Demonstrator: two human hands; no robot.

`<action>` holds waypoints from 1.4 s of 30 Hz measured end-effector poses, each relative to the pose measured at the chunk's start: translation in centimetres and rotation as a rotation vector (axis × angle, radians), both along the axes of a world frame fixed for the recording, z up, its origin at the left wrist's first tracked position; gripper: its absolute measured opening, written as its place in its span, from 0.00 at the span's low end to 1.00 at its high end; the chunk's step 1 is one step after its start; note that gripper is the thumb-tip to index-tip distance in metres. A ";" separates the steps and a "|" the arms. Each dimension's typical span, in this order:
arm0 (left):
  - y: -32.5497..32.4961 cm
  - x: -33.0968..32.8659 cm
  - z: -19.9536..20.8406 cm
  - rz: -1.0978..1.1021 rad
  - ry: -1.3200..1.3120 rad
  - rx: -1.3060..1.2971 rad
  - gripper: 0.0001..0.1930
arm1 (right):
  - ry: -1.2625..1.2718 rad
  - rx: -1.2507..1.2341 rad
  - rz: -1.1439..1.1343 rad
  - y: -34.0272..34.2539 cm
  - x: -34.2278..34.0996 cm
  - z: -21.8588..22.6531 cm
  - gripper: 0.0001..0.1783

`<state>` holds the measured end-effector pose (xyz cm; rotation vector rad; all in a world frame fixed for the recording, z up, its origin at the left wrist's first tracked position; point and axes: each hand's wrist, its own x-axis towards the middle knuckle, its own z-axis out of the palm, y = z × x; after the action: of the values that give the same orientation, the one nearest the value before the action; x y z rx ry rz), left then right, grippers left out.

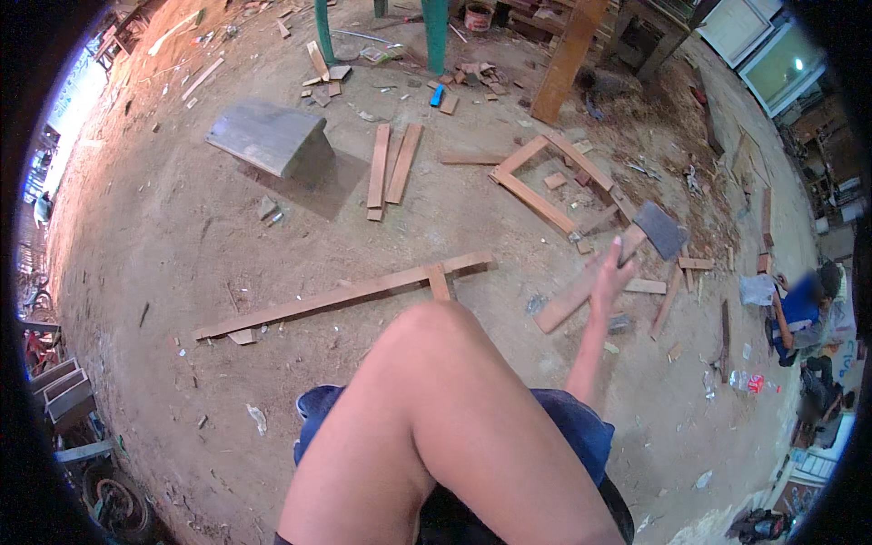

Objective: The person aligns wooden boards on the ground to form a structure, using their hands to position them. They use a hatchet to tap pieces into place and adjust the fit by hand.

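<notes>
My right hand (613,272) is closed round the wooden handle of a mallet-like tool (661,232) with a blocky dark grey head. The head points up and to the right. A pale, wide wooden length (565,304) extends below the hand toward the lower left; whether it is the handle's lower end or a separate board, I cannot tell. Just beyond lies a wooden frame (536,202) of joined strips, near the tool's head. A long wooden strip (336,297) with a short crosspiece (439,282) rests on the ground ahead of my bent knee. My left hand does not show.
A low grey stool or bench (263,136) stands at the far left, beside loose wooden strips (379,173). Farther off are green legs (434,36) and a leaning plank (568,64). Wood scraps litter the dirt floor. At right are a plastic bottle (747,381) and a seated person (799,304).
</notes>
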<state>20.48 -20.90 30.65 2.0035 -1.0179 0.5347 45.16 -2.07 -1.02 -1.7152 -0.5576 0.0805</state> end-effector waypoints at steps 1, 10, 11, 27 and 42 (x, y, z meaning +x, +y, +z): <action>0.3 -0.2 -0.4 -0.002 0.021 -0.008 0.09 | 0.171 0.037 0.052 1.1 -2.9 1.1 0.21; 0.3 -3.0 -0.9 -0.143 -0.036 -0.188 0.10 | -0.037 -0.452 0.439 -3.3 -2.2 -2.4 0.22; 0.7 -3.5 -1.3 -0.158 -0.032 -0.232 0.10 | -0.061 -0.490 0.499 -4.1 -3.0 -2.8 0.22; 24.7 -14.4 -26.2 0.841 0.786 -0.393 0.11 | -0.068 -0.931 0.362 -18.8 -9.5 -2.4 0.34; 26.7 5.7 -41.7 1.066 0.861 0.404 0.07 | 0.241 -0.741 -0.025 -23.6 -12.9 -7.0 0.26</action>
<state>26.14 5.80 -11.05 2.6501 0.5654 -0.0848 32.27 -25.72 -8.07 -2.3840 -0.3395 0.5224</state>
